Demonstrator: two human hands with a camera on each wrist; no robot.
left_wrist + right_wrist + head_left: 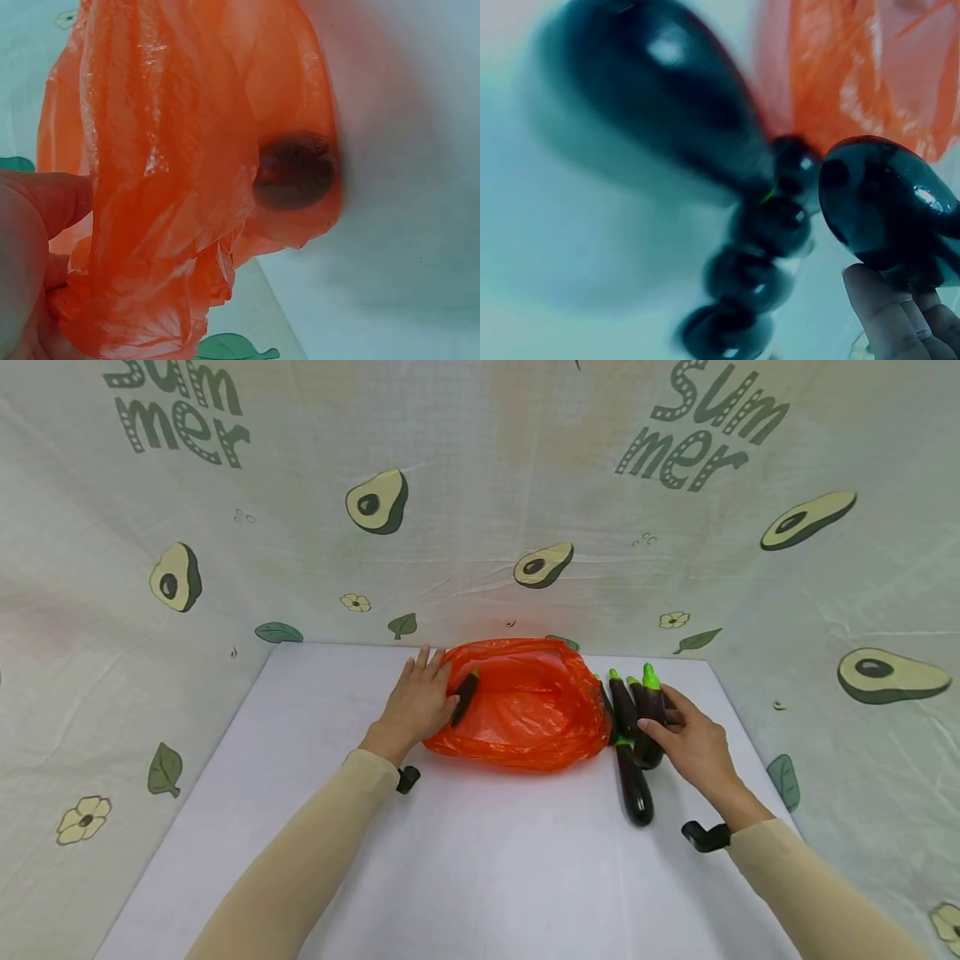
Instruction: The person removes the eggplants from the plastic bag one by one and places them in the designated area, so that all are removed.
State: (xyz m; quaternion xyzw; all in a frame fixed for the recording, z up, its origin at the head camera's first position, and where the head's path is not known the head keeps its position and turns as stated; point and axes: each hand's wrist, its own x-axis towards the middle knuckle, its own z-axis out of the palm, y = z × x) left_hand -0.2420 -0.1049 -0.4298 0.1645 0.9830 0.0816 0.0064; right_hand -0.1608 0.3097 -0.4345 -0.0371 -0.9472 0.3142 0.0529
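An orange-red plastic bag (536, 718) lies on the white table with its opening spread. My left hand (417, 697) holds its left edge; in the left wrist view the thumb and fingers are on the thin film (169, 172). One small eggplant (465, 697) lies in the bag near that hand. At the bag's right side, my right hand (693, 739) grips a dark eggplant with a bright green stem (649, 735). Beside it, several more eggplants (622, 703) lie in a row, their rounded ends (748, 277) showing in the right wrist view. Another eggplant (635, 789) lies nearer the front.
The white table (480, 877) stretches in front of the bag. Behind and to both sides rises a pale cloth (465, 527) printed with avocados, leaves and lettering. A black strap piece (707, 837) sticks out from the right wrist, another (407, 779) from the left.
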